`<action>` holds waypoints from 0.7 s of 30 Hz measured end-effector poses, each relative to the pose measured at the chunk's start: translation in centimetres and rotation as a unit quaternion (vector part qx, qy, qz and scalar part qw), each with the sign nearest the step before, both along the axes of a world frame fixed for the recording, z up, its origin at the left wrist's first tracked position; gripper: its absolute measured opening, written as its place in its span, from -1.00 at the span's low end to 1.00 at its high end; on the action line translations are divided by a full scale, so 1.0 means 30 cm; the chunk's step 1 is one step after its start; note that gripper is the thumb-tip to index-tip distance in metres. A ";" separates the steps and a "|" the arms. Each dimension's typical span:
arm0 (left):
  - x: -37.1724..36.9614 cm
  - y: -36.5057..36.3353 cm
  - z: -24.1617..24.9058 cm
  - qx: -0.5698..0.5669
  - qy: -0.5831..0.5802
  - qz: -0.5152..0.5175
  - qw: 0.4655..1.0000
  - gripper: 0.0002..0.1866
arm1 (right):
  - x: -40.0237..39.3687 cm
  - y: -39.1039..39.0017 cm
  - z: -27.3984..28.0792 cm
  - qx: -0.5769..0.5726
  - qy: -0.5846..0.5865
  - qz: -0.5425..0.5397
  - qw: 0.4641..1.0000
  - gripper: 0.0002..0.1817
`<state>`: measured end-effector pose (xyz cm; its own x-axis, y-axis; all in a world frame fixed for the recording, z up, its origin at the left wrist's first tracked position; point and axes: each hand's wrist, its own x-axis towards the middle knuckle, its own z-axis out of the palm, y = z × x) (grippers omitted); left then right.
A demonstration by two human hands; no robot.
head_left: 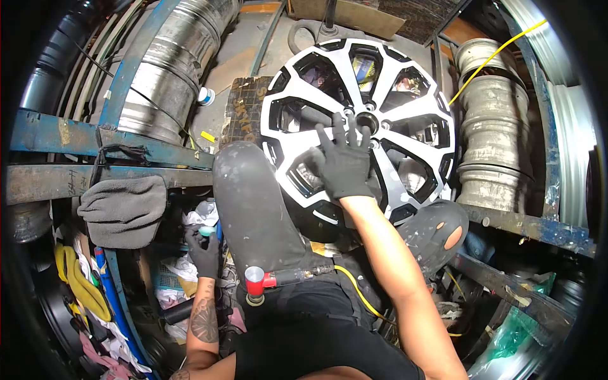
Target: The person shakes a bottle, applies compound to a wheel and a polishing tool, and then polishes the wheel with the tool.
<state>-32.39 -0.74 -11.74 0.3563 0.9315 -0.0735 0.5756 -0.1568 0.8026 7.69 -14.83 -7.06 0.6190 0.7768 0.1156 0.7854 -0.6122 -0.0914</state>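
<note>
A white-and-black alloy wheel rim (386,168) stands tilted between my knees. My right hand (345,161), in a black glove, lies on its spokes beside the centre hole, with the fingers spread. Low on the left, my gloved left hand (204,252) is closed around a small teal round piece (206,231), whose exact kind I cannot make out. White crumpled rags (204,213) are just behind that hand. Across my lap rests a red air sander (256,282) joined to a yellow hose (354,288).
Stacked bare metal rims stand at the left (168,69) and the right (494,126). Blue metal rack bars (114,142) run beside me; a dark grey cloth (123,211) hangs there. A marked block (244,107) adjoins the wheel. Another yellow hose (484,63) crosses at upper right.
</note>
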 end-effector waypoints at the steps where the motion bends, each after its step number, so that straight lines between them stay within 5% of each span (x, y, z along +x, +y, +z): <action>1: 0.018 -0.022 0.013 -0.039 -0.028 0.005 0.999 -0.55 | 0.018 -0.010 -0.012 -0.006 -0.011 -0.019 1.000 -0.35; 5: 0.117 -0.050 0.060 0.000 -0.159 -0.005 0.987 -0.49 | -0.014 -0.020 0.045 -0.018 0.041 -0.008 0.999 -0.35; 12: 0.335 -0.060 0.308 0.120 -0.211 -0.042 0.969 -0.35 | -0.010 -0.030 0.007 -0.008 0.052 -0.015 0.998 -0.34; 16: 0.430 -0.094 0.389 0.095 -0.257 -0.028 0.961 -0.34 | -0.086 -0.062 0.020 -0.001 0.101 0.061 0.993 -0.37; 21: 0.515 -0.150 0.471 0.043 -0.302 -0.059 0.951 -0.38 | 0.033 -0.083 0.013 -0.047 0.065 -0.065 0.995 -0.36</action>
